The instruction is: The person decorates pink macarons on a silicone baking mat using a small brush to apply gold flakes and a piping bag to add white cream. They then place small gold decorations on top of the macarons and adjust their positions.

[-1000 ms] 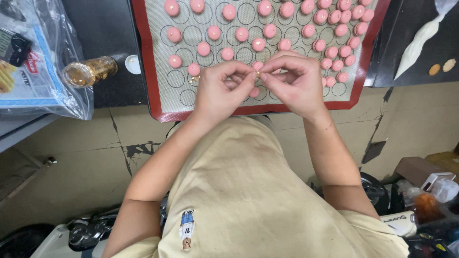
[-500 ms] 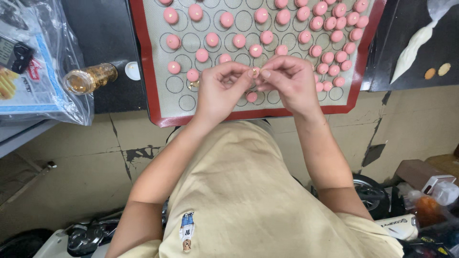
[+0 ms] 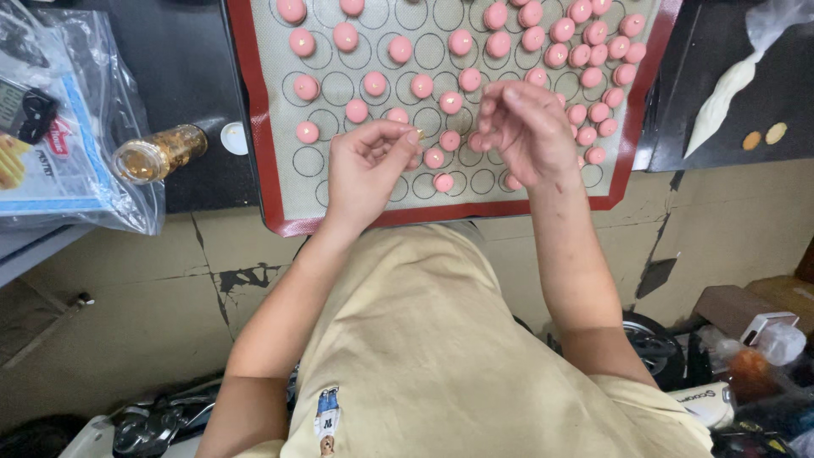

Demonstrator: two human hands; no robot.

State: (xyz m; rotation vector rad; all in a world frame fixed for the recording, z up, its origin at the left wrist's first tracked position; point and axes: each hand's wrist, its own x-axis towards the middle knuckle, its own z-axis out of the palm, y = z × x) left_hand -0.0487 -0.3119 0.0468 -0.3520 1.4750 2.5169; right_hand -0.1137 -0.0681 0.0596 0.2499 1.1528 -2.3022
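Many small pink round shells (image 3: pixel 451 102) sit on a grey baking mat (image 3: pixel 280 182) with printed circles and a red border. My left hand (image 3: pixel 366 165) hovers over the mat's near edge, thumb and forefinger pinched on a tiny gold flake (image 3: pixel 420 134). My right hand (image 3: pixel 530 127) hangs over the shells to the right with its fingers curled and bunched. Whether those fingertips hold anything is hidden. A pink shell (image 3: pixel 443 182) lies just below and between the hands.
A small glass jar of gold flakes (image 3: pixel 157 153) lies on its side left of the mat, with a white lid (image 3: pixel 231 137) beside it. A clear bag with a blue packet (image 3: pixel 59 161) lies far left. A white piping bag (image 3: pixel 729 85) rests on a black tray at right.
My hands were joined over the mat's near edge with fingertips pinched together. They have drawn apart, the left staying low and the right lifting over the shells.
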